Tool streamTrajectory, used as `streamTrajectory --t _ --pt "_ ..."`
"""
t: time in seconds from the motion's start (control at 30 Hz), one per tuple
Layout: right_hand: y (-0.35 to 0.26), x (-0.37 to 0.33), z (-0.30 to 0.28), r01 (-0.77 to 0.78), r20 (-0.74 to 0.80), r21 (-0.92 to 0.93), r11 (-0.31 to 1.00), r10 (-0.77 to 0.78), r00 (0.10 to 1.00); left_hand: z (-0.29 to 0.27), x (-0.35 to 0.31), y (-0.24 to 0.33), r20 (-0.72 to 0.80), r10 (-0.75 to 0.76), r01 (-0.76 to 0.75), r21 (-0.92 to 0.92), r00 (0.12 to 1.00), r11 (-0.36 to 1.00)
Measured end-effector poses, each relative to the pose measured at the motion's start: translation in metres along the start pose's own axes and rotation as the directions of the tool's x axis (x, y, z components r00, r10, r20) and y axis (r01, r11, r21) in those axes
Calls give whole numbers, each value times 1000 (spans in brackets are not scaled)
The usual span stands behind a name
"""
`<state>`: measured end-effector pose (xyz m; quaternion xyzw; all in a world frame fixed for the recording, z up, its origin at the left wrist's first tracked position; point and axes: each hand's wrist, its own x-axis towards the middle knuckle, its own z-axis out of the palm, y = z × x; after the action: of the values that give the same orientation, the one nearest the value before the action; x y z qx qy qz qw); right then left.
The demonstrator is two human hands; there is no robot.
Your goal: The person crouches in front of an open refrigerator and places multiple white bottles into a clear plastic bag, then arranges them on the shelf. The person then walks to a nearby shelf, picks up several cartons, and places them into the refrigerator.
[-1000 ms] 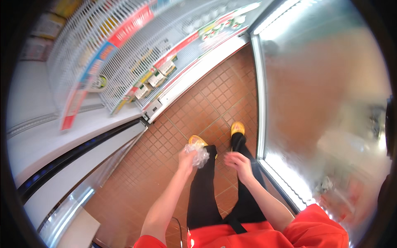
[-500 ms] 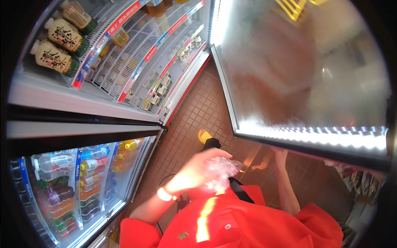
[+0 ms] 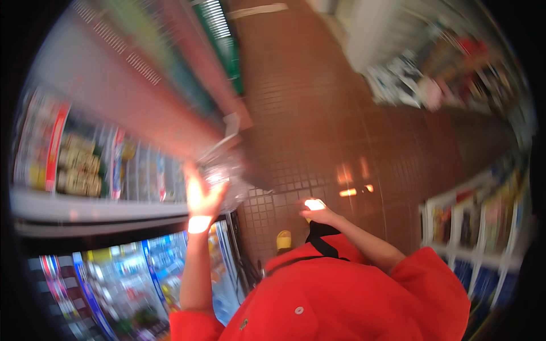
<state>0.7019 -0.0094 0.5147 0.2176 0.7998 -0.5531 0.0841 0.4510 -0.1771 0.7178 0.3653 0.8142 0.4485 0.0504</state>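
Note:
My left hand (image 3: 200,193), with a pale band at the wrist, is raised at the edge of an upright drinks cooler (image 3: 114,210). Its fingers are closed on crumpled clear plastic wrap (image 3: 224,176), which hangs toward the cooler's corner. Bottles with cream labels (image 3: 79,165) stand on the cooler's shelves, partly blurred. My right hand (image 3: 319,211) hovers over the floor in front of my red shirt, away from the cooler. Motion blur and glare hide how its fingers are held.
A second lit cooler (image 3: 145,284) full of colourful bottles stands at the lower left. To the right is a white rack (image 3: 483,250) of packaged goods. Mixed goods (image 3: 432,79) are piled at the far right. Brown tiled floor (image 3: 318,113) runs between them; a yellow sandal (image 3: 284,238) shows below.
The view has swung to the right. The cooler's wide-open glass door no longer stands at the right. My left hand has moved forward and left with the plastic; my right hand has come nearer my body.

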Motion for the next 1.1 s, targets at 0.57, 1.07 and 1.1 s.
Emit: streamTrajectory --t 0.57,1.07,1.1 --pt "26 -267 119 57 -643 532 845 358 677 3 -104 111 461 150 64 -416 875 907" --pt "22 -657 185 941 -702 198 -275 630 332 265 -586 393 568 656 -354 -823 -498 444" --pt "22 -688 189 951 -676 139 -276 675 295 273 -616 409 512 669 -358 -858 -539 369"
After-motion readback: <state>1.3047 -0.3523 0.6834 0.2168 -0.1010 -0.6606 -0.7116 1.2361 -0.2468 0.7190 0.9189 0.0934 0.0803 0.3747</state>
